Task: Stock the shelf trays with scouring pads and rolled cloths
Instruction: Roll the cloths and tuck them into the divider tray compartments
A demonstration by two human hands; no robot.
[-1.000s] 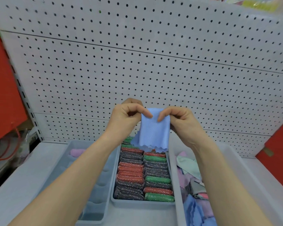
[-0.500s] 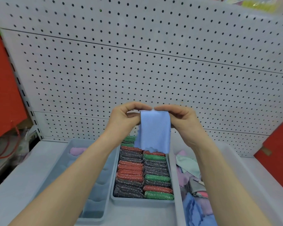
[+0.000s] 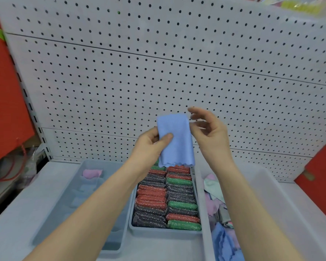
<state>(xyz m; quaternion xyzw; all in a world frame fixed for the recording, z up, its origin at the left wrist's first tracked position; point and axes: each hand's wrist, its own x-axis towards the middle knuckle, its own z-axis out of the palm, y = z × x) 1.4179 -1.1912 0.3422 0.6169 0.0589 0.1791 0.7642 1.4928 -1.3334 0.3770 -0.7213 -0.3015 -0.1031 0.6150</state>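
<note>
At far left, one pink rolled cloth (image 3: 92, 173) lies at the back of the grey divided tray (image 3: 64, 194). My left hand (image 3: 149, 146) now holds the blue cloth (image 3: 175, 140) alone, thumb pressed across its front and fingers curled behind; half a second ago both hands pinched its top edge. The cloth hangs upright above the back of the middle tray (image 3: 164, 233), which is packed with red, green and dark scouring pads (image 3: 166, 196). My right hand (image 3: 211, 132) has let go, its fingers spread and relaxed just beside the cloth's right edge. Below it, loose cloths (image 3: 220, 204) lie in the pale bin (image 3: 271, 194).
</note>
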